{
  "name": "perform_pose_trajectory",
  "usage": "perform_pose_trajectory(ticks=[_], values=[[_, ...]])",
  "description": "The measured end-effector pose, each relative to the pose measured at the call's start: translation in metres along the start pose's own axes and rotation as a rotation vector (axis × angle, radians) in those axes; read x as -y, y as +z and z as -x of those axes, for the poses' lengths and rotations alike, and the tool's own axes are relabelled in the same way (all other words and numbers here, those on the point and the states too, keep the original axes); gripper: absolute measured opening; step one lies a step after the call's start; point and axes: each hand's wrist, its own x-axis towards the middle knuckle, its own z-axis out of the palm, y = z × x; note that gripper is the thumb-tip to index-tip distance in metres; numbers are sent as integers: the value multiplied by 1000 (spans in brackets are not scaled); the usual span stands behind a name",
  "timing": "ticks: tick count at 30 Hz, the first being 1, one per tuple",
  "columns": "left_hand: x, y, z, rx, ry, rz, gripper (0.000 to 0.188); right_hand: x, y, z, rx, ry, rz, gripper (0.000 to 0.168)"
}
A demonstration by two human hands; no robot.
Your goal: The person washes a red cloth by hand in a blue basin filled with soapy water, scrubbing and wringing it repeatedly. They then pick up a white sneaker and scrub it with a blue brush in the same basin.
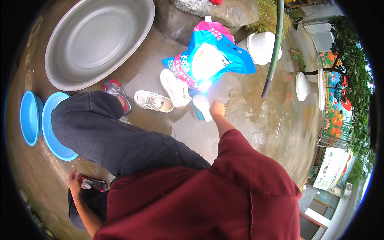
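My left hand (74, 182) is low at the left, beside my bent leg, its fingers loosely curled and apart with nothing seen in them. My right hand (218, 108) reaches down to the wet ground at the edge of a white oval object with blue beneath it (202, 107), possibly a brush; its fingers are hidden, so a grip cannot be made out. A white sneaker (176, 88) stands left of that object, touching a large blue and pink plastic pouch (210, 57) with a white cap. The other white sneaker (153, 101) lies farther left, its opening visible.
A large grey metal basin (100, 39) stands at the upper left; two light blue plastic basins (31, 118) are at the far left. Rocks (216, 12) and a white pot (262, 48) lie beyond the pouch. A green pole (274, 51) hangs into view at the upper right.
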Motion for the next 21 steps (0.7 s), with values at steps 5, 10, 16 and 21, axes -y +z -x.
perform_pose_trajectory(ticks=[5, 10, 16, 21], values=[[6, -19, 16, -41, -35, 11, 39, 169, -31, 60, 235, -888, -31, 12], [-11, -6, 13, 6, 20, 29, 38, 221, 57, 41, 429, -409, -49, 19], [-3, -13, 6, 72, 10, -47, 36, 245, 100, 6, 558, -52, -47, 31], [6, -25, 18, 23, -47, -38, 34, 262, 91, 13, 292, 73, -412, 25]])
